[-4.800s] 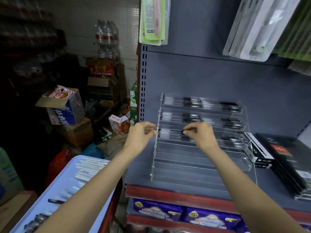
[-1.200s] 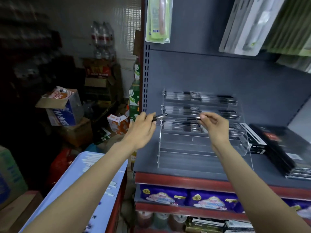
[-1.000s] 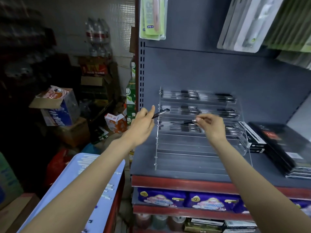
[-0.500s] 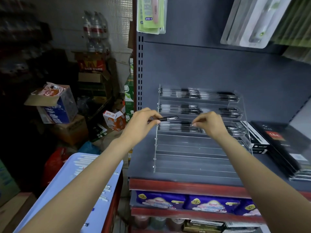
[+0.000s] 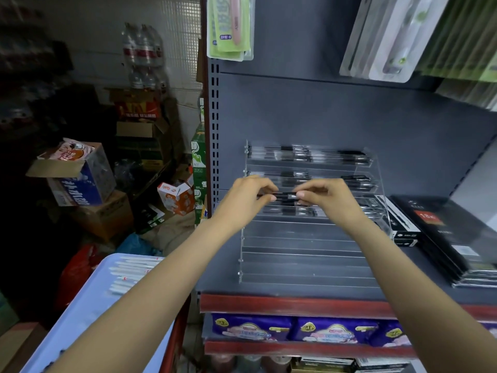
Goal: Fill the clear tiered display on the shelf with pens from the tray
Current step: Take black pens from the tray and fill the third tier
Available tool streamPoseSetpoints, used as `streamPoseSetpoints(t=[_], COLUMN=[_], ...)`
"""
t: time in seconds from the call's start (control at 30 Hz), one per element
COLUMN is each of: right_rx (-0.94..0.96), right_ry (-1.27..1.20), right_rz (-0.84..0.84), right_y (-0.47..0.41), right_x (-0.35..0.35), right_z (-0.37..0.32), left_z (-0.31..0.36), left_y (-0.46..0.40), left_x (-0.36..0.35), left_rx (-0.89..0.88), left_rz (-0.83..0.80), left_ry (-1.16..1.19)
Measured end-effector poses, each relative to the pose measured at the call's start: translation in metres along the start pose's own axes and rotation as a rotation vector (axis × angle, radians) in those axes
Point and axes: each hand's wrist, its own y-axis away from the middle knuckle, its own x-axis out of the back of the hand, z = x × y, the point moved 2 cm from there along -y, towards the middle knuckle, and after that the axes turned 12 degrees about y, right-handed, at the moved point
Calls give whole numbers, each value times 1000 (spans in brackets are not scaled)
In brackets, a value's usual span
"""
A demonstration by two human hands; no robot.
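Note:
The clear tiered display (image 5: 304, 246) stands on the grey shelf (image 5: 217, 275). Black pens lie in its upper three tiers; the lower tiers hold none. My left hand (image 5: 246, 200) and my right hand (image 5: 326, 200) meet over the third tier, and between their fingertips they pinch a black pen (image 5: 285, 196) lying level. The light blue tray (image 5: 88, 302) sits at the lower left with several white pens (image 5: 126, 275) on it, partly hidden by my left forearm.
Black boxed notebooks (image 5: 454, 238) lie on the shelf right of the display. Packaged goods hang above (image 5: 231, 25). Purple packs (image 5: 298, 328) fill the shelf below. Cardboard boxes (image 5: 78, 173) and bottles crowd the dark floor area at the left.
My hands have come together over the third tier. The pen my left hand held has swung level and now sits between both hands' fingertips.

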Motion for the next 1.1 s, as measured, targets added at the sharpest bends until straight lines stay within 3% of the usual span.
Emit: streamPoseSetpoints(t=[0.13, 0.37, 1.1], right_rx=[-85, -88, 17], right_ry=[9, 283, 794], right_rz=[136, 123, -99], right_y=[-2, -6, -9], right_x=[15, 3, -4], right_z=[25, 35, 31], left_z=[-8, -18, -22], left_y=[-5, -7, -2], left_x=[-1, -4, -13], left_rx=[24, 43, 91], left_rz=[-29, -126, -200], left_ry=[-82, -428, -450])
